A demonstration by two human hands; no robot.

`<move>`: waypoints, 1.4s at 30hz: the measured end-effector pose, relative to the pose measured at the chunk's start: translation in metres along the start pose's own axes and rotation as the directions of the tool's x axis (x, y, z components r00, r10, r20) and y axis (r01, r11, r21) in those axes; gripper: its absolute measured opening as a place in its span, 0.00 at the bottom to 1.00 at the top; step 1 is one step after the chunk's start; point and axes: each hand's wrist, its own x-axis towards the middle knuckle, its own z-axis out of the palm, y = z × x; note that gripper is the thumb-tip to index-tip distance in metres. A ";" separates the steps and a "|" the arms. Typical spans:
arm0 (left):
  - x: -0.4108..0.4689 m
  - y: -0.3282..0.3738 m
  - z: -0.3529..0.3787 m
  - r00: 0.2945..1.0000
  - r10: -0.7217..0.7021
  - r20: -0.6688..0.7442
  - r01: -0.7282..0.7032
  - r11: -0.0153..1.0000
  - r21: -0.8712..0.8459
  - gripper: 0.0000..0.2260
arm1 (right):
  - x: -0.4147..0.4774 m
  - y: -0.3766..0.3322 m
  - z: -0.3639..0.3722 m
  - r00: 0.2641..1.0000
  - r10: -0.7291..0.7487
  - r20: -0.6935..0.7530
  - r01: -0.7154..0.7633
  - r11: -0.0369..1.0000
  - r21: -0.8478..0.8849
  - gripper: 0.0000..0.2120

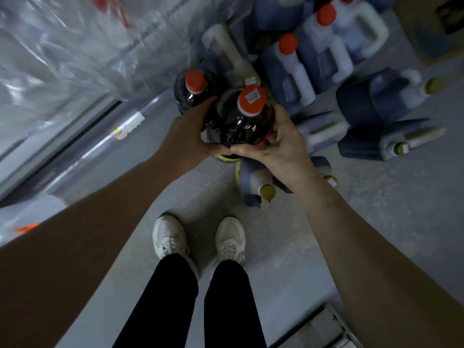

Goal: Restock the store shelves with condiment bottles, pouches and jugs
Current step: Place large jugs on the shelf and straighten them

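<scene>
Dark bottle (238, 126) with orange cap (251, 99), centre of frame, upright, its long axis pointing up towards the camera. My left hand (185, 136) and right hand (283, 144) clasp it from opposite sides, fingers (272, 138) curled round it, both equally near. A second bottle (192, 91) stands just behind, upper left; jugs (296, 69) crowd the floor (276, 247), upper right.

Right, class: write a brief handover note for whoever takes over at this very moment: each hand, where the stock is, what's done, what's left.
Left hand and right hand both grip one dark orange-capped bottle, one on each side.
A second bottle stands behind it. Orange-capped jugs stand on the floor beyond; gold-capped jugs lie on their sides to the right.
Done: one bottle in hand.
Left: shelve it, then the rest.
</scene>
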 end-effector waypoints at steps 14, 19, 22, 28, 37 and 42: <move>-0.119 0.212 -0.127 0.996 -0.088 0.014 0.087 0.926 -0.368 0.35 | -0.145 -0.248 -0.058 0.998 0.020 0.054 -0.033 0.969 0.243 0.27; -0.168 0.274 -0.165 0.991 -0.069 -0.113 0.026 0.940 -0.340 0.39 | -0.197 -0.310 -0.065 0.996 -0.056 0.069 0.033 0.954 0.297 0.25; -0.191 0.303 -0.188 0.975 -0.098 -0.197 -0.001 0.892 -0.452 0.31 | -0.221 -0.340 -0.062 0.993 -0.107 0.053 0.089 0.959 0.268 0.24; -0.234 0.364 -0.245 0.961 -0.078 -0.264 -0.076 0.847 -0.526 0.33 | -0.260 -0.414 -0.049 0.969 -0.246 -0.029 0.247 0.951 0.184 0.23; -0.300 0.445 -0.343 0.945 0.088 -0.316 -0.212 0.899 -0.384 0.33 | -0.309 -0.551 -0.047 0.912 -0.407 0.043 0.384 0.887 0.258 0.17; -0.338 0.495 -0.388 0.862 0.142 -0.487 -0.319 0.898 -0.304 0.29 | -0.343 -0.630 -0.048 0.844 -0.520 0.133 0.490 0.847 0.207 0.23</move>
